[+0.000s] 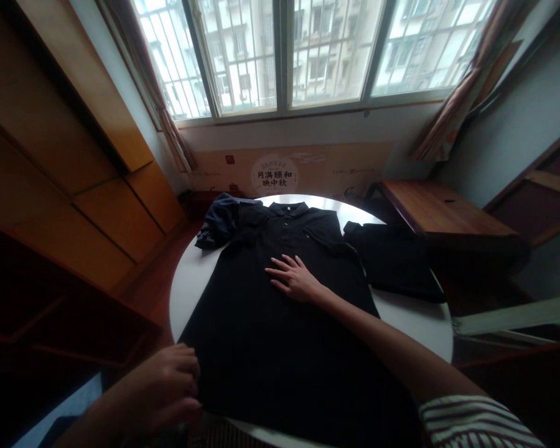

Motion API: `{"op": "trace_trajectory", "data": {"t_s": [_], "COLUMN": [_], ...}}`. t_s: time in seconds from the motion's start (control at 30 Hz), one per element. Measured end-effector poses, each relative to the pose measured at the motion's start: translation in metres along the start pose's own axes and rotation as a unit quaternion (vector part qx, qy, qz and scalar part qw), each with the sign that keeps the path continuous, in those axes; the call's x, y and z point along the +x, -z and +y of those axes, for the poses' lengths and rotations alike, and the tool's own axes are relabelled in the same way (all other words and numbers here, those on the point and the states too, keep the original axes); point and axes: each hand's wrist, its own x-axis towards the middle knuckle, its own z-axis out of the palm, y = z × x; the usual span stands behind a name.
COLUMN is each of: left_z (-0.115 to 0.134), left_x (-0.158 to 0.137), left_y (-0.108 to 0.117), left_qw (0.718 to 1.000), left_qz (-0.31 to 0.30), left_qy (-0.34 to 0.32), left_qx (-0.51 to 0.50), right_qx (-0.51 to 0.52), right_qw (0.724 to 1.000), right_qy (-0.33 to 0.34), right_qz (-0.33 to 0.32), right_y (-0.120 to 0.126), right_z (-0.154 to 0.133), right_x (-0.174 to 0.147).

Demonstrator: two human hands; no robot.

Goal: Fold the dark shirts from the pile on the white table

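Observation:
A black polo shirt lies spread face up on a round white table, its collar towards the window and its lower part towards me. My right hand rests flat on the chest of the shirt, fingers spread. At the shirt's lower left edge is my left hand, its fingers curled round the cloth; the grip itself is partly hidden. Beside the shirt's left sleeve sits a crumpled dark blue garment. To the right lies a folded black garment.
Beyond the table, a printed banner runs under a barred window. A wooden desk stands at the right rear, wooden cabinets at the left. A pale bar sits near the table's right edge.

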Motion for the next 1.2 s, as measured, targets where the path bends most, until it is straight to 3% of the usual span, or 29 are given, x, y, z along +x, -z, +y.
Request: {"op": "trace_trajectory", "data": {"t_s": [0.1, 0.23, 0.33, 0.43, 0.57, 0.73, 0.9, 1.0, 1.07, 1.13, 1.2], "left_z": [-0.019, -0.065, -0.102, -0.131, -0.152, -0.157, -0.138, -0.114, -0.097, -0.081, -0.068], "left_x": [0.034, 0.110, 0.158, 0.171, 0.145, 0.099, 0.058, 0.035, 0.019, 0.003, -0.012], "left_y": [-0.003, -0.013, -0.026, -0.040, -0.050, -0.050, -0.052, -0.048, -0.043, -0.038, -0.034], "left_qw": [0.998, 0.987, 0.983, 0.978, 0.968, 0.961, 0.946, 0.923, 0.900, 0.876, 0.857], "left_qz": [0.042, 0.106, 0.064, 0.003, 0.006, 0.019, 0.131, 0.200, 0.194, 0.141, 0.076], "left_qy": [0.054, 0.117, 0.159, 0.186, 0.212, 0.242, 0.275, 0.317, 0.386, 0.461, 0.505], "left_qx": [-0.010, 0.026, 0.064, 0.094, 0.133, 0.136, 0.113, 0.091, 0.054, 0.001, -0.063], "right_qx": [-0.013, -0.031, -0.032, -0.012, 0.019, 0.040, 0.053, 0.052, 0.049, 0.055, 0.104], "right_qw": [1.000, 0.999, 0.999, 0.999, 0.999, 0.998, 0.995, 0.991, 0.968, 0.918, 0.864], "right_qy": [0.006, 0.015, 0.020, 0.018, 0.014, -0.019, -0.074, -0.121, -0.201, -0.313, -0.430], "right_qz": [0.003, -0.006, -0.020, -0.033, -0.041, -0.049, -0.032, 0.034, 0.140, 0.236, 0.240], "right_y": [-0.001, -0.001, 0.000, 0.003, 0.010, 0.019, 0.018, 0.007, -0.002, -0.008, -0.010], "right_z": [0.000, -0.001, -0.001, 0.001, 0.004, 0.002, -0.009, -0.018, -0.025, -0.033, -0.040], "right_x": [0.000, 0.001, -0.005, -0.023, -0.065, -0.128, -0.196, -0.238, -0.264, -0.289, -0.310]}}
